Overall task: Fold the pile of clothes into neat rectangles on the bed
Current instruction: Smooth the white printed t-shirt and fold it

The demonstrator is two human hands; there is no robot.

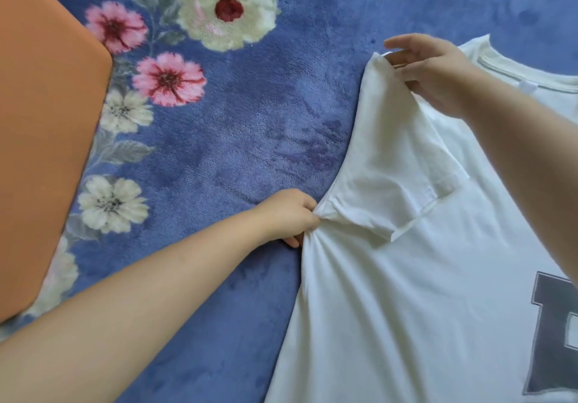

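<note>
A white T-shirt [391, 293] with a dark block print at its right edge lies flat on the blue flowered blanket [237, 139]. Its short sleeve [394, 164] is turned inward over the chest. My left hand [287, 216] pinches the shirt's side at the underarm, where the cloth bunches into creases. My right hand [438, 74] pinches the shoulder end of the folded sleeve near the collar, lifting that edge a little off the blanket.
An orange flat object [43, 121] covers the left side of the blanket. Pink and cream flower patterns run along the blanket between it and the shirt.
</note>
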